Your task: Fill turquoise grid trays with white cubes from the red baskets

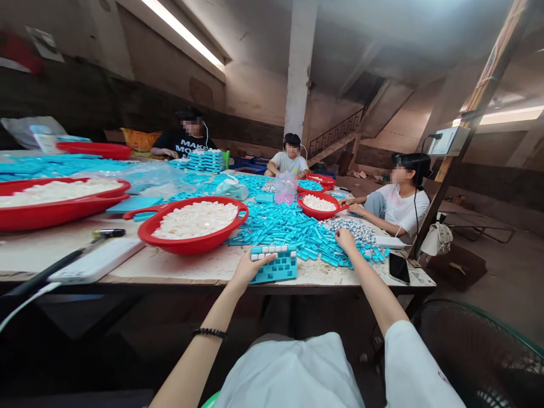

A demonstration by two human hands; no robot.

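Note:
My left hand (247,268) grips the left side of a blue tray (284,268), its thumb across the front. White pieces line the tray's top row; dark square openings show below. The tray is tilted up at the table's front edge. My right hand (345,240) is over the border between a heap of blue pieces (289,226) and a heap of small white-and-blue pieces (361,231). Its fingers are bent together, and anything between them is too small to make out. A red basket (193,245) of white pieces stands left of the tray.
More red baskets stand at the left (63,212) and centre back (317,213). A phone (398,268) lies at the right edge, a white power bank (97,260) at the left. Three people sit around the table. A fan (480,351) stands at the lower right.

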